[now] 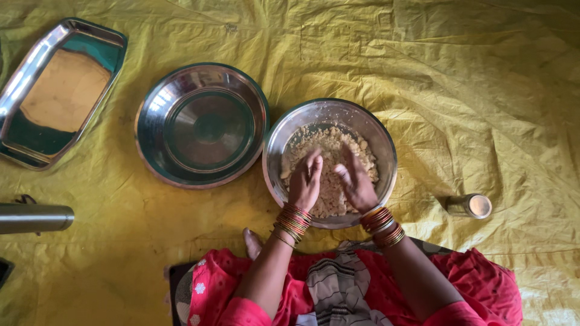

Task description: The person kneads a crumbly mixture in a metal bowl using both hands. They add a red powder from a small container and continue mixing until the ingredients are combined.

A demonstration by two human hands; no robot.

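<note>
1. Now we have both of our hands down inside the round, shiny steel mixing bowl (386,145), which sits on the crinkled yellow plastic sheet (483,78) just ahead of our knees.
2. Our left hand (305,181) rests palm down on the pale, crumbly tan dough mixture (323,142), fingers loosely spread and pressed into the crumbs rather than closed around any lump.
3. Our right hand (356,184) lies just beside the left, also palm down, its fingers apart and touching the same crumbly heap; it clamps on nothing either.
4. Stacks of red and gold bangles (293,220) circle both of our wrists, hanging over the near rim of the bowl.
5. Just to the left of our left hand, touching or nearly touching the bowl, lies a round, deep-rimmed steel plate (202,124).
6. Farther out on that side sits a rectangular steel tray with cut corners (57,90).
7. Well left of our left wrist, a steel cylinder (33,217) lies on its side at the frame edge.
8. Off to the right of our right wrist, a small steel tumbler (471,205) lies tipped on the sheet.
9. Below our forearms, our red patterned clothing (471,284) covers our lap.
</note>
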